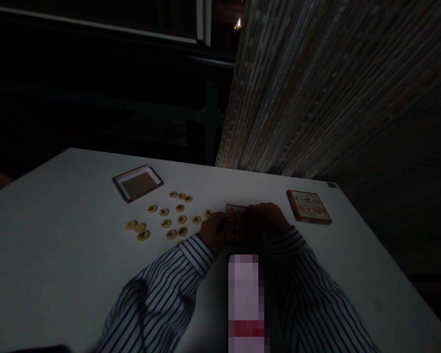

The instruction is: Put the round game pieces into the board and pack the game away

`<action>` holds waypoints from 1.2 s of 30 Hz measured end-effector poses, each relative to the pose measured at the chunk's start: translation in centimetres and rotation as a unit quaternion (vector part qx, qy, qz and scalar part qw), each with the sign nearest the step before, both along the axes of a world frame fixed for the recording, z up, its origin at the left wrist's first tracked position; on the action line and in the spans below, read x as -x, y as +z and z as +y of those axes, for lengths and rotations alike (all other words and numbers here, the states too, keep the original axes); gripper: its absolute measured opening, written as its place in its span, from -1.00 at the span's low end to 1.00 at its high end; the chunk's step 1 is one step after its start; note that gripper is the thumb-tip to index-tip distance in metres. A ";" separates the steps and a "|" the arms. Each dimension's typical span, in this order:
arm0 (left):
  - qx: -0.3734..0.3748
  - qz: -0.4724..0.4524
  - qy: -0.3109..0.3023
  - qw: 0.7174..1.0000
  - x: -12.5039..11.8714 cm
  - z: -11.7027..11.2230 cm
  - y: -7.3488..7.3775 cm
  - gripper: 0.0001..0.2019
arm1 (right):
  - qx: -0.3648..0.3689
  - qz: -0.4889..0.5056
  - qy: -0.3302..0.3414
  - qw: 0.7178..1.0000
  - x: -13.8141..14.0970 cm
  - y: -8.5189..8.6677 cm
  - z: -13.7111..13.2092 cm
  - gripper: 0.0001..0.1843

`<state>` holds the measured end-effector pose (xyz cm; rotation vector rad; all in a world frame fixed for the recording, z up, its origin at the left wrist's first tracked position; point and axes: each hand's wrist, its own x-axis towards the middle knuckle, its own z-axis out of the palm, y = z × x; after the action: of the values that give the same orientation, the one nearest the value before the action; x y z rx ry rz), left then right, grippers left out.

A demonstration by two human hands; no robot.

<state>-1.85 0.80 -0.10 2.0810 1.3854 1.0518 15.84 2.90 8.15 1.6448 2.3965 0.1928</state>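
Both my hands meet over a small folded patterned sheet (235, 221) on the white table (59, 245). My left hand (213, 231) grips its left edge with the fingers curled. My right hand (268, 221) is closed over its right side. Several round pale game pieces (165, 223) with dark and red marks lie scattered just left of my left hand. Both sleeves are white with dark stripes. The scene is very dim.
An open box tray (137, 182) with a brown rim sits at the back left of the pieces. A brown printed box lid (308, 206) lies to the right of my right hand. A woven blind (334, 88) hangs behind the table's far right.
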 end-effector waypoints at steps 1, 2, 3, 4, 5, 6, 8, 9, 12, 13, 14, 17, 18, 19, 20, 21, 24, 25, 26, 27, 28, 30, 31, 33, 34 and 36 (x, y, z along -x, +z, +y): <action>0.000 0.001 0.002 1.000 0.0 0.1 -0.1 -0.76 | -0.004 0.000 0.001 1.000 0.0 0.0 0.0 -0.77; -0.002 0.002 0.004 1.000 0.0 0.1 -0.3 -0.77 | -0.007 -0.001 0.002 1.000 0.0 -0.1 0.0 -0.76; -0.005 0.003 0.004 1.000 0.0 0.2 -0.4 -0.77 | -0.009 -0.001 0.004 1.000 -0.1 -0.1 0.1 -0.76; -0.008 0.004 0.003 1.000 0.1 0.2 -0.4 -0.77 | -0.009 -0.002 0.007 1.000 -0.1 -0.1 0.1 -0.76; -0.011 0.004 0.001 1.000 0.1 0.2 -0.5 -0.76 | -0.008 -0.003 0.011 1.000 -0.2 -0.1 0.1 -0.76; -0.012 0.004 -0.003 1.000 0.1 0.2 -0.5 -0.76 | -0.005 -0.004 0.014 1.000 -0.2 0.0 0.1 -0.76; -0.011 -0.001 -0.003 1.000 0.0 0.1 -0.5 -0.76 | 0.006 -0.007 0.015 1.000 -0.3 0.0 0.2 -0.76; -0.010 -0.003 0.000 1.000 0.0 0.1 -0.5 -0.77 | 0.008 -0.009 0.012 1.000 -0.4 0.0 0.2 -0.76; -0.009 -0.003 0.004 1.000 0.0 0.1 -0.3 -0.78 | 0.008 -0.010 0.014 1.000 -0.4 0.0 0.2 -0.75; -0.009 -0.001 0.000 1.000 -0.1 0.1 -0.2 -0.78 | 0.005 -0.010 0.017 1.000 -0.4 0.0 0.2 -0.75; -0.011 0.000 -0.002 1.000 -0.1 0.1 -0.1 -0.78 | 0.004 -0.010 0.019 1.000 -0.4 0.0 0.2 -0.75; -0.017 -0.002 0.002 1.000 -0.1 0.1 0.0 -0.79 | 0.010 -0.012 0.024 1.000 -0.4 0.1 0.2 -0.77; -0.019 -0.002 0.006 1.000 -0.1 0.1 0.0 -0.79 | 0.014 -0.013 0.026 0.999 -0.3 0.2 0.1 -0.78; -0.023 0.000 0.007 1.000 -0.1 0.1 0.0 -0.79 | 0.017 -0.015 0.028 0.999 -0.3 0.2 0.1 -0.78; -0.027 0.003 0.006 1.000 -0.1 0.1 0.0 -0.79 | 0.019 -0.017 0.027 0.999 -0.2 0.3 0.1 -0.78; -0.032 0.006 0.004 0.999 -0.1 0.1 0.0 -0.79 | 0.021 -0.020 0.025 0.999 -0.2 0.3 0.1 -0.77; -0.043 0.010 0.003 0.999 -0.1 0.1 -0.1 -0.80 | 0.025 -0.023 0.021 0.999 -0.1 0.4 0.1 -0.77; -0.046 0.011 0.003 0.999 -0.1 0.1 -0.1 -0.80 | 0.026 -0.023 0.020 0.999 -0.1 0.4 0.0 -0.77; -0.050 0.010 0.005 0.999 -0.1 0.1 -0.1 -0.80 | 0.026 -0.022 0.019 0.999 -0.1 0.5 0.0 -0.76; -0.052 0.010 0.006 0.999 -0.1 0.1 -0.1 -0.80 | 0.026 -0.022 0.020 0.999 -0.1 0.5 0.0 -0.76; -0.055 0.011 0.005 0.998 -0.1 0.1 -0.1 -0.80 | 0.026 -0.020 0.021 0.999 -0.1 0.5 0.1 -0.76; -0.060 0.012 0.006 0.998 -0.1 0.1 -0.1 -0.81 | 0.030 -0.018 0.020 0.999 -0.1 0.5 0.1 -0.75; -0.061 0.012 0.006 0.998 -0.1 0.1 -0.1 -0.81 | 0.034 -0.016 0.021 0.999 -0.1 0.5 0.1 -0.76; -0.059 0.013 0.006 0.998 -0.1 0.1 -0.1 -0.81 | 0.034 -0.010 0.020 0.999 -0.1 0.4 0.1 -0.76; -0.058 0.013 0.005 0.998 -0.1 0.1 -0.1 -0.81 | 0.030 -0.006 0.020 0.999 -0.2 0.4 0.1 -0.76; -0.057 0.016 0.002 0.998 -0.1 0.1 0.0 -0.81 | 0.023 0.000 0.026 0.999 -0.2 0.2 0.1 -0.76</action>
<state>-1.80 0.92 -0.13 2.1853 1.3757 1.1277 16.05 3.04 8.37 1.5649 2.4264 0.1449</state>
